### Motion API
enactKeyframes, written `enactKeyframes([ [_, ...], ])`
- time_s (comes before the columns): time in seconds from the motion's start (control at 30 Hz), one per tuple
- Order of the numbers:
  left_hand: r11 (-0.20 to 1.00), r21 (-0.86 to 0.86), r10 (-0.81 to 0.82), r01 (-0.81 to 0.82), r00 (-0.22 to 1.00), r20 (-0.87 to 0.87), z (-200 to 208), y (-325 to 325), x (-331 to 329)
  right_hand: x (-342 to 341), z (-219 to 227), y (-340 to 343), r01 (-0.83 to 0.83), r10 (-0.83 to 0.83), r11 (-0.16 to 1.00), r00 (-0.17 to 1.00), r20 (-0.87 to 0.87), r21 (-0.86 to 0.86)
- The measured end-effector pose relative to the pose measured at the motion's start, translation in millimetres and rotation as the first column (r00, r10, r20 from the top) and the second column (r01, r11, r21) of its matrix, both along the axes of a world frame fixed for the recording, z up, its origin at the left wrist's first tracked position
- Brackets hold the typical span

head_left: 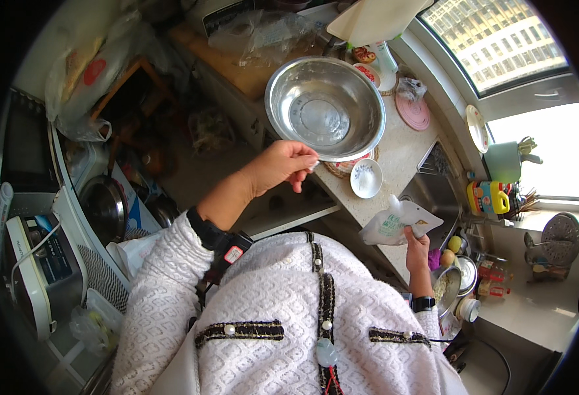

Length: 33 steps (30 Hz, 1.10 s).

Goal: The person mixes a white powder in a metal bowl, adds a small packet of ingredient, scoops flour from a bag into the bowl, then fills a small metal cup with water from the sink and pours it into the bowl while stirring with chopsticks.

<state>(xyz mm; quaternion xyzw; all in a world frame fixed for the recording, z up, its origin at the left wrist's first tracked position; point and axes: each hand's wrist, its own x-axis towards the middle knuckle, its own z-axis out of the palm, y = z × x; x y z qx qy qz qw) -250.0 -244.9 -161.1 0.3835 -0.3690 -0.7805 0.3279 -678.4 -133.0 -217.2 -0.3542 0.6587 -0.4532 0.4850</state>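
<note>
My left hand (279,168) is closed in a pinch near the front rim of a large steel basin (322,108). A small white piece (313,165), too small to name, shows at its fingertips. On the right, my right hand (418,250) grips a white plastic pouch (398,222) with green print by its edge. The pouch is tilted over the edge between counter and sink. Inside the basin the bottom looks wet or smeared with white. A small white bowl (366,178) with a grey pattern stands between the basin and the pouch.
The sink (428,192) lies right of the pouch. A pink round mat (413,112), a plate with red bits (370,74) and a cutting board (375,23) stand beyond. A yellow bottle (489,197) and green pot (503,161) are by the window. A pan (104,209) sits left.
</note>
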Motion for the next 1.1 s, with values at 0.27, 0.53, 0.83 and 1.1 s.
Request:
enactKeyframes([
  [0.27, 0.963, -0.261, -0.076, 0.069, 0.997, -0.015, 61, -12, -40, 84, 46, -58, -0.278, 0.291, 0.951, 0.952, 0.091, -0.138],
  [0.53, 0.948, -0.301, 0.133, -0.101, 0.987, 0.087, 68, -9, -27, 115, 71, -90, -0.359, 0.358, 0.928, 0.933, -0.027, -0.102],
  [0.83, 0.940, -0.262, 0.261, -0.216, 0.954, 0.147, 65, -15, -17, 137, 91, -104, -0.433, 0.388, 0.895, 0.874, -0.292, -0.107],
  [1.1, 0.969, -0.066, 0.246, -0.239, 0.959, 0.138, 64, -28, -9, 141, 105, -110, -0.534, 0.366, 0.800, 0.797, -0.481, -0.275],
])
